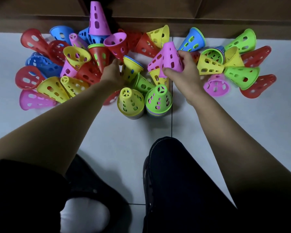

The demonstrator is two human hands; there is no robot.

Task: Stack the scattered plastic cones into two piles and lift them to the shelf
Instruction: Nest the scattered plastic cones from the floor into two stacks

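Note:
Several perforated plastic cones in red, blue, yellow, green and pink lie scattered on the white floor. Two upright piles stand near me: one topped by a yellow cone (130,100), one topped by a green cone (158,100). My right hand (183,71) grips a pink cone (171,58) lifted above the heap. My left hand (113,73) reaches into the left cluster and touches a red cone (99,56); its fingers are hidden behind the hand.
A tall pink cone (97,19) stands upright on a blue one at the back. A dark wooden base (208,15) runs along the far edge. My knees in dark trousers (183,182) fill the foreground; bare tile (124,140) lies between them.

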